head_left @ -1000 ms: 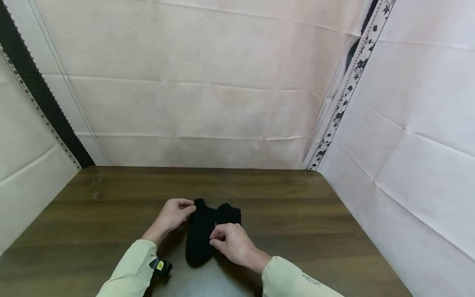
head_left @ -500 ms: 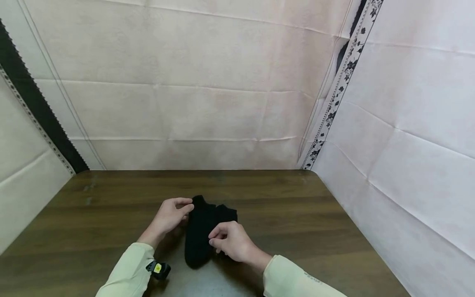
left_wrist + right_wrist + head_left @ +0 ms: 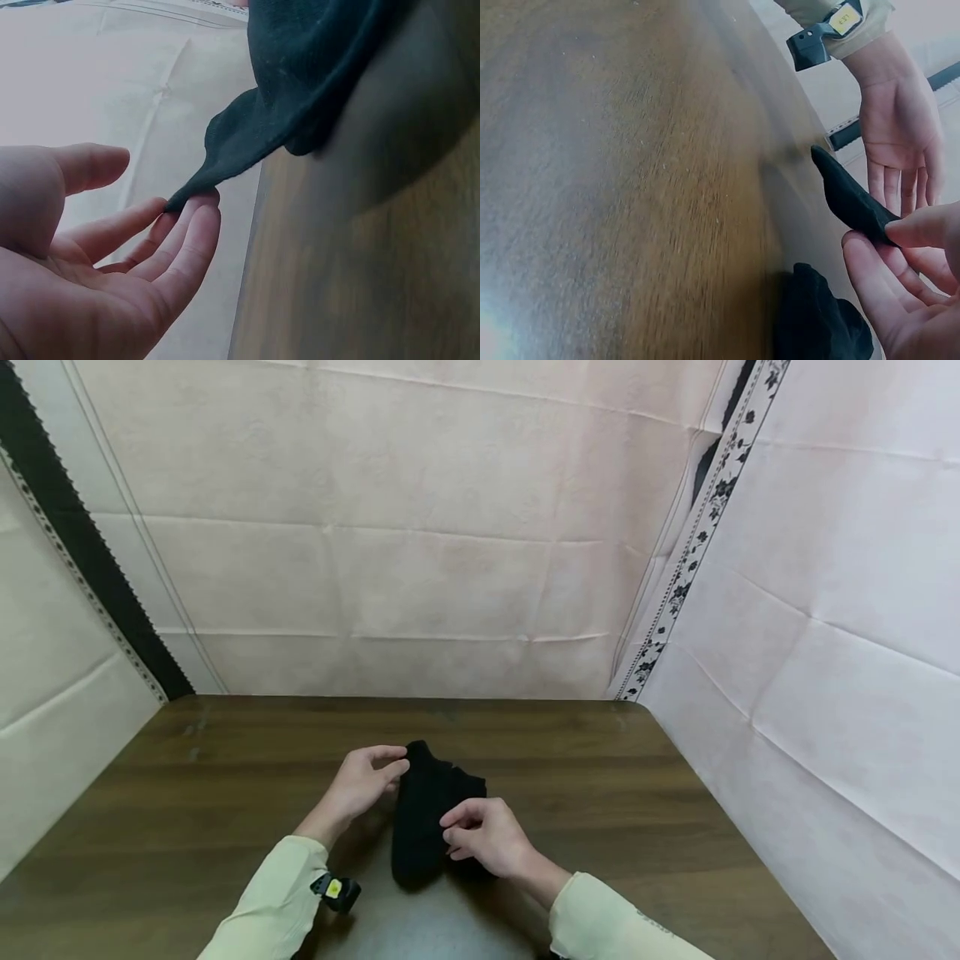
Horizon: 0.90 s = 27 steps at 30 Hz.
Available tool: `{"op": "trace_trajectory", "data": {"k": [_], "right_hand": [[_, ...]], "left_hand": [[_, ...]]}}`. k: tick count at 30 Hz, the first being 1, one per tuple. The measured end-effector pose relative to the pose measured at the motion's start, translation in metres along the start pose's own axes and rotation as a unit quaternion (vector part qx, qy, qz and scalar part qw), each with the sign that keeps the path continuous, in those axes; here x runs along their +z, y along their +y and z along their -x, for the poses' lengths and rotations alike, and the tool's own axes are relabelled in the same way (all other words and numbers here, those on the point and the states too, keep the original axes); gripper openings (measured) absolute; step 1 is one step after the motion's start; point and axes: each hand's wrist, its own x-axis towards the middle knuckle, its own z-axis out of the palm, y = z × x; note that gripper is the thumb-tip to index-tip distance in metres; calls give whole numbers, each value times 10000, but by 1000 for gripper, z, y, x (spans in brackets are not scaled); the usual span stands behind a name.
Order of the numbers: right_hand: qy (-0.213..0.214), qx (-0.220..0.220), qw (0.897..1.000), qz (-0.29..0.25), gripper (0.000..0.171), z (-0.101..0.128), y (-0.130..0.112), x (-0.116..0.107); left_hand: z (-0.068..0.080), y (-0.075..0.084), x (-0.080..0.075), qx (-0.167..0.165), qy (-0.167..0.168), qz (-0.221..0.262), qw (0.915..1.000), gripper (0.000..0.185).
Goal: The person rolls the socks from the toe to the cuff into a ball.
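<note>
Well, black sock [image 3: 849, 196] between fingers [image 3: 876, 289].

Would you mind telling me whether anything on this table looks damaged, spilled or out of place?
Nothing looks spilled, and the black socks show no visible damage. All that seems odd is some faint pale marks near the table's far left corner, interrupting its wood grain; their cause is unclear.

Left hand [image 3: 356, 783]: left of the socks [image 3: 422, 827]
Right hand [image 3: 492, 837]: before them, rightward
Table [image 3: 615, 802]: I see it beneath
Cloth [image 3: 450, 577]: behind table
</note>
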Motion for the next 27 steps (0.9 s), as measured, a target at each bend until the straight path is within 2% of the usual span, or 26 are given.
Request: {"op": "trace_trajectory", "data": {"k": [13, 27], "right_hand": [[231, 68, 9989, -414, 15, 10, 1, -18], [518, 81, 9985, -149, 19, 22, 6, -43]], "left_hand": [[-4, 5, 15, -77, -173, 335, 9993, 38], [-13, 9, 41, -173, -351, 914, 9950, 36]]}}
